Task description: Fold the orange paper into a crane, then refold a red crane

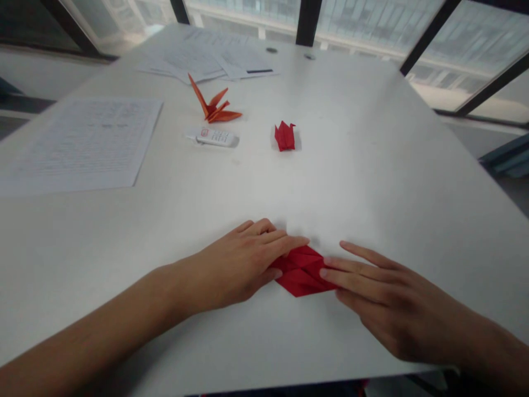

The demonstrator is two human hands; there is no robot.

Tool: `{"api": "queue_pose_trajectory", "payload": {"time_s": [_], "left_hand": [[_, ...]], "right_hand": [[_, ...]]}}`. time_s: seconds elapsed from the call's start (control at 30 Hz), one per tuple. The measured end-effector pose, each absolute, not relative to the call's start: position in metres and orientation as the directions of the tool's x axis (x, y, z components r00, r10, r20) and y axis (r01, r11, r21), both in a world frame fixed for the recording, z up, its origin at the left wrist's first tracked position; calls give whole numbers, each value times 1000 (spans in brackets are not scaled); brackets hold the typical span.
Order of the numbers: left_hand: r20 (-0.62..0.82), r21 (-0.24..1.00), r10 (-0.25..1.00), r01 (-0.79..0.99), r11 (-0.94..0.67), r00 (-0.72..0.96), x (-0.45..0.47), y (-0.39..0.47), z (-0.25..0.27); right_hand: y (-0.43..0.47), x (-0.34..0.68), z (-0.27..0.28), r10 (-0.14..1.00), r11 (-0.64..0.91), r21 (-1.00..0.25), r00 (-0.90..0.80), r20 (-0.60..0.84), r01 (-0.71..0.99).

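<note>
A folded piece of red origami paper (303, 275) lies on the white table in front of me, with creased flaps meeting near its middle. At its left end is my left hand (252, 259), closed on the paper with the thumb at the near side and the index finger along the far edge. My right hand (388, 295) holds the right corner, two fingertips on top of the paper and the thumb by its near edge. One finger of that hand sticks out, apart from the paper. Both ends of the paper are partly hidden under the fingers.
Beyond my hands on the table (413, 182) stand a small red paper crane (285, 137) and an orange paper crane (214, 107). A white glue tube (217, 137) lies beside the orange one. Printed sheets (91, 143) are at the left, more papers (185, 58) at the back by the windows.
</note>
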State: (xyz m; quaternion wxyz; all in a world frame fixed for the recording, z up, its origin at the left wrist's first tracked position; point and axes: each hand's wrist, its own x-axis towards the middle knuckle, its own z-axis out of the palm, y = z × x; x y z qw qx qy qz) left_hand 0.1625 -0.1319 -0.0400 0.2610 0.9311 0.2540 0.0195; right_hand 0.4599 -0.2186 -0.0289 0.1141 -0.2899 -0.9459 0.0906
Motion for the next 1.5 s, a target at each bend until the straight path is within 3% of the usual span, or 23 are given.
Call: {"api": "queue_pose_trajectory", "payload": {"time_s": [0.07,0.17,0.3,0.5,0.83,1.03,1.2,1.5], "left_hand": [[-108,500,496,478,-722,862,162,-132,-39],[-108,500,497,480,-721,861,164,-132,-38],[-58,501,450,416,-759,891,165,-132,-40],[9,494,402,345,-798,916,158,-128,-36],[63,492,438,354,-796,897,148,-118,-23],[62,353,356,313,-882,933,157,-128,-27],[43,262,395,371,-891,918,146,-124,-23],[58,327,476,434,-840,878,145,-122,-20]], "right_hand": [[-214,463,-21,606,795,-256,-724,328,549],[-208,453,-16,649,757,-259,-647,400,600],[-210,427,-34,606,794,-128,-764,221,594],[-229,419,-61,618,783,19,-780,96,622],[-237,401,-63,733,667,-100,-626,265,738],[-238,401,-65,733,664,-90,-623,274,742],[-240,404,-70,749,651,-84,-620,234,754],[-237,401,-68,706,677,-54,-626,331,734]]}}
